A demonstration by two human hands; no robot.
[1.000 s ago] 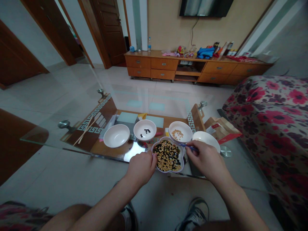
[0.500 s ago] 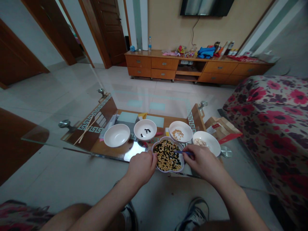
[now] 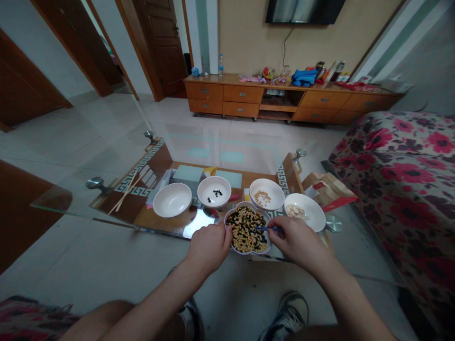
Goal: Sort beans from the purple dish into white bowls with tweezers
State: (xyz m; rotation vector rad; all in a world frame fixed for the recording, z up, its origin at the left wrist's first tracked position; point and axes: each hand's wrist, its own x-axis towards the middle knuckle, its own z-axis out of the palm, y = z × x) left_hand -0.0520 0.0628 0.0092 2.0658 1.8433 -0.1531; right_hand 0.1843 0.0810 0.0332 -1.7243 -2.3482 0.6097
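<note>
A scalloped bowl [image 3: 269, 241] full of mixed yellow and black beans [image 3: 247, 229] sits at the near edge of the glass table. My left hand [image 3: 210, 244] is closed on its left rim. On the other side, my right hand [image 3: 296, 237] pinches slim blue tweezers [image 3: 265, 228], their tip among the beans. Behind the scalloped bowl are a white bowl with some black beans [image 3: 213, 187] and a white bowl with some yellow beans [image 3: 267, 185]. To the right, a white bowl [image 3: 316, 215] holds pale flat pieces [image 3: 296, 211]. A bare white bowl [image 3: 172, 200] stands at the left.
Chopsticks [image 3: 124, 192] lie on the left of the glass table [image 3: 117, 222]. A paper bag [image 3: 329, 189] is beyond the right bowl. A flowered sofa [image 3: 401, 189] flanks the right side. Across the floor stands a long wooden cabinet [image 3: 241, 97].
My right hand has shifted slightly down and left, and the tweezers' tip now lies a little lower among the beans. My left hand stays on the rim.
</note>
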